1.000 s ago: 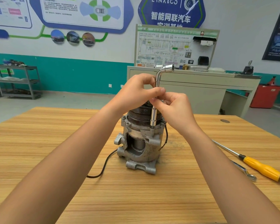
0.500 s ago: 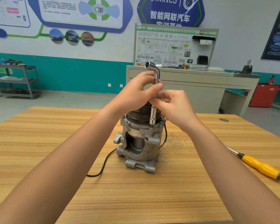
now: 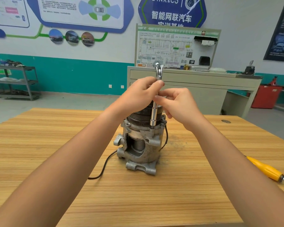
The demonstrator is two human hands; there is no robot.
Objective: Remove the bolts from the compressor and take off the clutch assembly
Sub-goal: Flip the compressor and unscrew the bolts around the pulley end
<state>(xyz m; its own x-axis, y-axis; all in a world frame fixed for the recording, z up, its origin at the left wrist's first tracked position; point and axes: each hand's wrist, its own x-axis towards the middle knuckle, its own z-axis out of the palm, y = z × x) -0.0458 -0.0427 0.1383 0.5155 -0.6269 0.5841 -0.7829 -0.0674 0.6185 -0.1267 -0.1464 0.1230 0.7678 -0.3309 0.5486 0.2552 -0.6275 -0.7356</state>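
A grey cutaway compressor [image 3: 138,145] stands upright on the wooden table [image 3: 138,202], with its black ribbed clutch assembly [image 3: 140,116] on top. A chrome L-shaped socket wrench [image 3: 154,115] stands vertically, its socket on a bolt at the compressor's upper flange, right of the clutch. My left hand [image 3: 138,95] pinches the wrench's shaft near the bend. My right hand [image 3: 179,104] pinches the shaft just below. The bent top arm points toward the camera. The bolt under the socket is hidden.
A black cable [image 3: 103,167] trails from the compressor to the left front. A yellow-handled screwdriver [image 3: 267,169] lies at the table's right edge. Behind the table stand a beige training bench [image 3: 203,86], a red bin [image 3: 266,95] and a grey shelf cart [image 3: 15,81].
The wrench's top arm has swung round from pointing right, then left, to facing the camera, as both hands twirl the shaft. The compressor has stayed in place.
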